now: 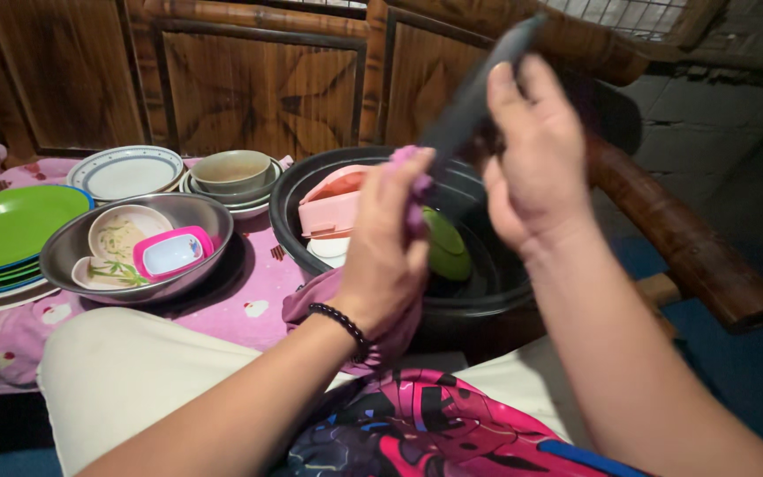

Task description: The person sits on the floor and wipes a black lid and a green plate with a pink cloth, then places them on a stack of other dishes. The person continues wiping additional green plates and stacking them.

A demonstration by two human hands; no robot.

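Evidently wiping: the right hand (536,150) grips a dark, blurred utensil (474,97), perhaps a flat lid or ladle, raised at upper centre, so its face meets the purple cloth (412,190) that the left hand (386,256) pinches against it. Both hang over the black basin (487,291), which holds a pink container (333,203). At left, green plates (11,225) and a steel bowl (192,208) rest on the table (240,305).

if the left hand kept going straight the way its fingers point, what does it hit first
Most likely the dark blurred utensil that the right hand holds: the left hand, gripping a purple cloth, points up at its lower end. Depth is unclear.
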